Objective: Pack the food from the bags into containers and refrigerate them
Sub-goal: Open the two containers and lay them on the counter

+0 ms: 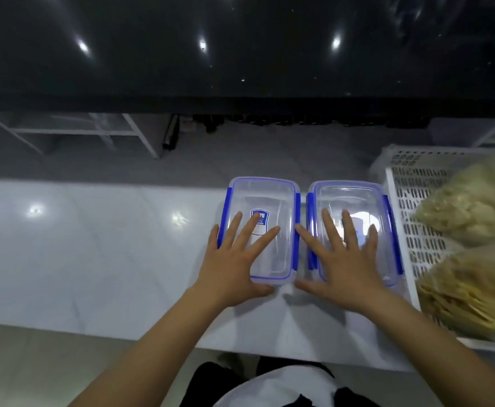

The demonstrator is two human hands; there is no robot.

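Two clear plastic containers with blue-trimmed lids sat side by side on the white tabletop (93,245), close to its near edge and toward its right end, their long sides almost touching. The left container (266,198) carried a blue label on its lid; the right container (355,198) had its blue side clips showing along both long sides. The left hand (234,259) lay flat on the lid of the left container, its fingers (262,240) straight and spread, the thumb reaching round the container's near corner; it gripped nothing. The right hand (349,265) lay the same way on the right container's lid, fingers straight and fanned out, thumb resting on the tabletop just in front of the container, also holding nothing. At the right end of the tabletop, just beside the right container, stood a white perforated basket (410,207). In it lay two clear bags of pale yellowish food, one bag (472,207) toward the far edge and another bag (469,292) nearer the near edge; the contents were too blurred to name. Beyond the tabletop's far edge a grey floor and a dark glossy surface showed.
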